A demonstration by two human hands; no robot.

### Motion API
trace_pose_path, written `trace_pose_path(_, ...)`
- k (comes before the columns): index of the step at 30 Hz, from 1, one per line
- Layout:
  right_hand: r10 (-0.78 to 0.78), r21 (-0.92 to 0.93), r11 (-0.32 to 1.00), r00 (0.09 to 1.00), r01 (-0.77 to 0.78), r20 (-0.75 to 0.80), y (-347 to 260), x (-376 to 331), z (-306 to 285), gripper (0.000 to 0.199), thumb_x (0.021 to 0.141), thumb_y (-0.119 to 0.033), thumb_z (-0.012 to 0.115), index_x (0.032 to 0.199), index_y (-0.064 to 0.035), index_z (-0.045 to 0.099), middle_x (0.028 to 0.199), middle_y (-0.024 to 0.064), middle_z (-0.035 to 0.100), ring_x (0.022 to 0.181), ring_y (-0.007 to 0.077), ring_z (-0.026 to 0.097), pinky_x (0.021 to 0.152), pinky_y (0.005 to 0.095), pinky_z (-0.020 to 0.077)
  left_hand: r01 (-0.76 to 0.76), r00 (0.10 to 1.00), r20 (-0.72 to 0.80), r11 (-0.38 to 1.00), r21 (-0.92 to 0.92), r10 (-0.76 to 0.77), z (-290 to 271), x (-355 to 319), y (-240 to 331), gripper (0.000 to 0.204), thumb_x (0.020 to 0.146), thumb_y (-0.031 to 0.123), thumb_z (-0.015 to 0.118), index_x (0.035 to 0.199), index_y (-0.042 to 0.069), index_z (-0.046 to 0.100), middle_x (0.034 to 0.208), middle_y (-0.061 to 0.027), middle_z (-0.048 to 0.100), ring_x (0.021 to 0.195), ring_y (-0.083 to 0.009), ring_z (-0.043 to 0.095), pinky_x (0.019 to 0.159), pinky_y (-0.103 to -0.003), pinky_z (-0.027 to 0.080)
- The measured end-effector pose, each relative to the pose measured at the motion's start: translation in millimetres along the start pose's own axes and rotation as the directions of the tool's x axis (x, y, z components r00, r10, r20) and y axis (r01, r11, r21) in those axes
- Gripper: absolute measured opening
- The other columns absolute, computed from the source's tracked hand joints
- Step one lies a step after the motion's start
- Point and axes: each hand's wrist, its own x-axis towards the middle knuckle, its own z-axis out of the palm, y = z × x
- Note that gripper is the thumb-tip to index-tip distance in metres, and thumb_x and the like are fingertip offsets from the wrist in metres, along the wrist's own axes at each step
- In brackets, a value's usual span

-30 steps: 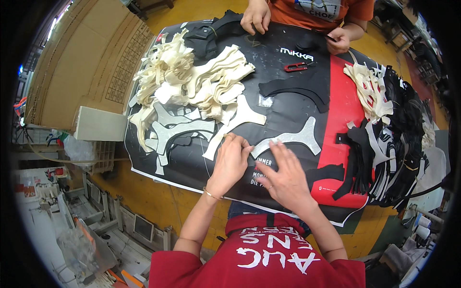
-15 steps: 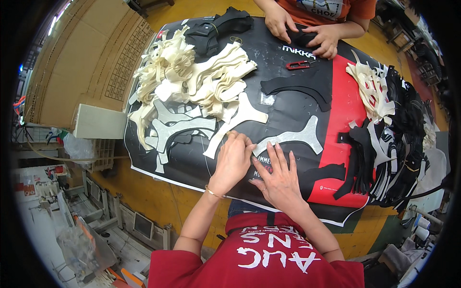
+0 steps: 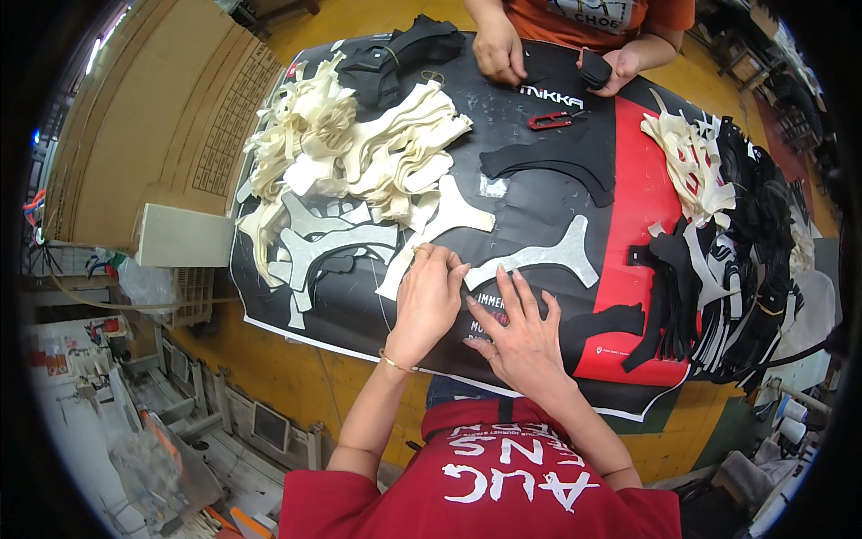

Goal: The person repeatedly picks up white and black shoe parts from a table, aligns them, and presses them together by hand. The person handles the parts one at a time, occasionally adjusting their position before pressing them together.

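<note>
- A black mat with a red band (image 3: 633,207) lies beneath the silver-grey Y-shaped piece (image 3: 567,256) and spreads well past it on every side.
- A brown cardboard box (image 3: 135,117) stands far left of that piece, beyond the mat's edge.
- A heap of cream fabric cuttings (image 3: 395,148) sits left of and beyond the piece; its layers overlap too closely to count.
- Black and white strips (image 3: 754,242) hang in a dense bundle to the right of it, hard to tell apart.
- The person's right hand (image 3: 523,332), palm down with fingers spread wide, is just on the piece's near side, its fingertips at the near edge.
- The person's left hand (image 3: 433,292) is just left of the piece, fingers bent and drawn together over the near part of a cream Y-shaped piece (image 3: 462,211); whether it grips anything cannot be told, since the hand hides what is under it.
- A co-worker (image 3: 593,22), cut off by the upper edge, faces the mat beyond the piece, holding a small black item (image 3: 594,68) whose kind is unclear.
- Black curved cuttings (image 3: 557,166) lie beyond the piece, apart from it.
- Red-handled thread snips (image 3: 550,120) rest farther beyond.
</note>
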Motion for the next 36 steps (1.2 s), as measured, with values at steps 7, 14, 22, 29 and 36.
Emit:
trace_pose_path(7, -0.007, 0.016, 1.000, 1.000, 0.007, 0.002, 5.1, 3.9, -6.9, 0.046, 0.090, -0.047, 0.067, 0.131, -0.0251, 0.065, 0.158, 0.0214, 0.036, 0.142, 0.0318, 0.037, 0.107, 0.0558, 0.0274, 0.021, 1.000, -0.009, 0.998, 0.063, -0.020, 5.9, -7.3, -0.4, 0.013, 0.094, 0.009, 0.065, 0.093, -0.003, 0.059, 0.094, -0.0209, 0.057, 0.088, -0.0427, 0.059, 0.078, -0.049, 0.048)
trace_pose_path(14, 0.026, 0.013, 1.000, 1.000, -0.026, 0.013, 4.8, 4.2, -5.7, 0.070, 0.087, -0.048, 0.071, 0.140, -0.0067, 0.051, 0.157, 0.0190, 0.038, 0.142, 0.0300, 0.038, 0.108, 0.0547, 0.0269, 0.010, 0.999, 0.035, 0.992, 0.123, -0.015, 3.5, -12.1, 3.8, 0.014, 0.096, 0.010, 0.063, 0.095, -0.004, 0.059, 0.100, -0.0233, 0.056, 0.090, -0.0432, 0.062, 0.077, -0.050, 0.051)
trace_pose_path(22, 0.026, -0.050, 0.998, 0.999, -0.024, 0.032, 6.9, 7.7, -9.0, 0.088, 0.088, -0.054, 0.067, 0.153, -0.0027, 0.038, 0.153, 0.0152, 0.042, 0.141, 0.0286, 0.037, 0.109, 0.0540, 0.0277, 0.018, 1.000, -0.016, 0.995, 0.101, -0.017, 8.4, -12.8, 1.1, 0.012, 0.094, 0.008, 0.065, 0.093, -0.003, 0.059, 0.097, -0.0225, 0.056, 0.088, -0.0440, 0.061, 0.078, -0.050, 0.049)
trace_pose_path(29, 0.074, -0.093, 0.993, 0.997, -0.074, 0.001, 1.1, 13.3, 1.2, 0.077, 0.091, -0.056, 0.061, 0.150, -0.0092, 0.046, 0.151, 0.0170, 0.043, 0.140, 0.0301, 0.038, 0.110, 0.0549, 0.0265, 0.034, 0.999, 0.006, 0.992, 0.125, -0.035, 12.2, -14.2, -0.3, 0.010, 0.093, 0.007, 0.064, 0.093, -0.002, 0.060, 0.097, -0.0227, 0.056, 0.087, -0.0439, 0.061, 0.078, -0.050, 0.050)
trace_pose_path(36, 0.021, -0.214, 0.977, 1.000, -0.019, 0.010, -3.2, 18.5, 3.4, 0.072, 0.090, -0.064, 0.054, 0.152, -0.0285, 0.045, 0.148, 0.0207, 0.045, 0.139, 0.0320, 0.040, 0.115, 0.0612, 0.0238, 0.041, 0.998, -0.043, 0.998, 0.045, -0.039, 13.4, -17.2, -9.4, 0.009, 0.092, 0.006, 0.063, 0.096, 0.000, 0.059, 0.101, -0.0219, 0.056, 0.089, -0.0447, 0.062, 0.078, -0.051, 0.051)
